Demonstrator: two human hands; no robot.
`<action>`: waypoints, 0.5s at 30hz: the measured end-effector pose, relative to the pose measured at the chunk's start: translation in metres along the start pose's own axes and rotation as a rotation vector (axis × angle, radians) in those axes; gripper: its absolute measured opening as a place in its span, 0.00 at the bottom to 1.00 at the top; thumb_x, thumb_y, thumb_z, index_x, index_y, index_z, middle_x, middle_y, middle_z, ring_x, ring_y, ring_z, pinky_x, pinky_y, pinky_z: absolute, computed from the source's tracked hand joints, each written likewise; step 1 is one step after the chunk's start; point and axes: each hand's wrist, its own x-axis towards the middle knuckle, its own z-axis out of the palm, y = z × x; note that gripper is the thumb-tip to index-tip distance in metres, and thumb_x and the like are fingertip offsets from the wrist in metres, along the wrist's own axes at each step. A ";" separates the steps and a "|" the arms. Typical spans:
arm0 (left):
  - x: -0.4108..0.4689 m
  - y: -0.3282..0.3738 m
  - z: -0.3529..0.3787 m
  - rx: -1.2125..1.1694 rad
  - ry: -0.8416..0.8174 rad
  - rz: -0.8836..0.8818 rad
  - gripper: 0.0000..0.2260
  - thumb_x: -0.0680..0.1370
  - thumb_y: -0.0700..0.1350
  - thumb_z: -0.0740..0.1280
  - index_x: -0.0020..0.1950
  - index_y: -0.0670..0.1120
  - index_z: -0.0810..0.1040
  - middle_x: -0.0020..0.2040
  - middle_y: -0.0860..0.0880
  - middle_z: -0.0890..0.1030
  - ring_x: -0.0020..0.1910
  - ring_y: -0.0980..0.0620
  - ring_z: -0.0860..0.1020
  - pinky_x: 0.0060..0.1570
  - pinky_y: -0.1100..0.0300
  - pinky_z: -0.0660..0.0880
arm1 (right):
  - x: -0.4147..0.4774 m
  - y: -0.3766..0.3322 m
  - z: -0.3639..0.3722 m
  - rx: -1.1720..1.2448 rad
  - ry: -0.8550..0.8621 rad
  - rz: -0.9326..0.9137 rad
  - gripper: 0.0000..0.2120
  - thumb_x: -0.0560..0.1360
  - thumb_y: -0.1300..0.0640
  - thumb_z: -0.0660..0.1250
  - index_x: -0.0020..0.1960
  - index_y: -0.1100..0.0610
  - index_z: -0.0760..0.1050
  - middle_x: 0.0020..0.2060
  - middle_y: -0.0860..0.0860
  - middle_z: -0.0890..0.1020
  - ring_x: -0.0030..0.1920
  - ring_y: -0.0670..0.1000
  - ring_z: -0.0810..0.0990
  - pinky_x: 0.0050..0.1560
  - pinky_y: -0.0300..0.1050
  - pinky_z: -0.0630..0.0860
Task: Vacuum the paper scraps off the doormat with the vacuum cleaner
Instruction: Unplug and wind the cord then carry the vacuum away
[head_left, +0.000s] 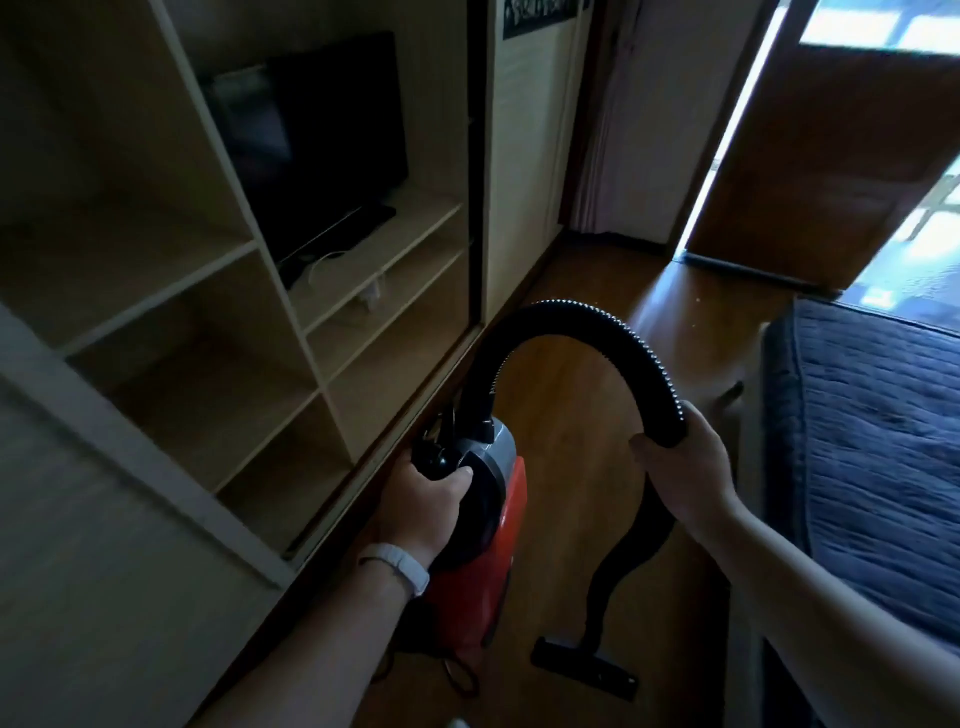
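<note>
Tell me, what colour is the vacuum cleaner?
The vacuum cleaner is red; the head view shows it.

Two bare arms reach forward from the bottom of the view. The left forearm rises from the lower left, with a white band round its wrist. The left grip shows its back, fingers curled round the handle on top of the vacuum, thumb lying over it. The right forearm enters from the lower right corner, angled up and to the left. The right grip is wrapped round the end of the hose, thumb on the left side, fingers hidden behind. The two grips are apart.
</note>
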 end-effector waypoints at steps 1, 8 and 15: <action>0.014 0.009 0.003 0.005 -0.018 0.028 0.10 0.67 0.51 0.72 0.45 0.48 0.82 0.36 0.53 0.84 0.36 0.55 0.83 0.43 0.52 0.81 | 0.011 -0.006 0.001 0.012 0.022 0.003 0.10 0.69 0.63 0.72 0.43 0.52 0.73 0.34 0.49 0.77 0.34 0.50 0.73 0.34 0.45 0.70; 0.112 0.052 0.041 0.042 -0.075 0.145 0.03 0.70 0.45 0.73 0.41 0.48 0.81 0.34 0.53 0.83 0.35 0.56 0.82 0.38 0.57 0.78 | 0.094 -0.009 0.014 0.039 0.130 0.037 0.09 0.70 0.64 0.70 0.43 0.54 0.73 0.35 0.50 0.78 0.33 0.48 0.73 0.33 0.42 0.70; 0.195 0.090 0.106 0.070 -0.052 0.090 0.06 0.71 0.42 0.73 0.35 0.43 0.80 0.30 0.48 0.81 0.32 0.49 0.81 0.31 0.57 0.75 | 0.202 0.018 0.043 0.184 0.097 0.107 0.10 0.70 0.67 0.70 0.42 0.55 0.72 0.32 0.49 0.75 0.28 0.41 0.71 0.28 0.36 0.69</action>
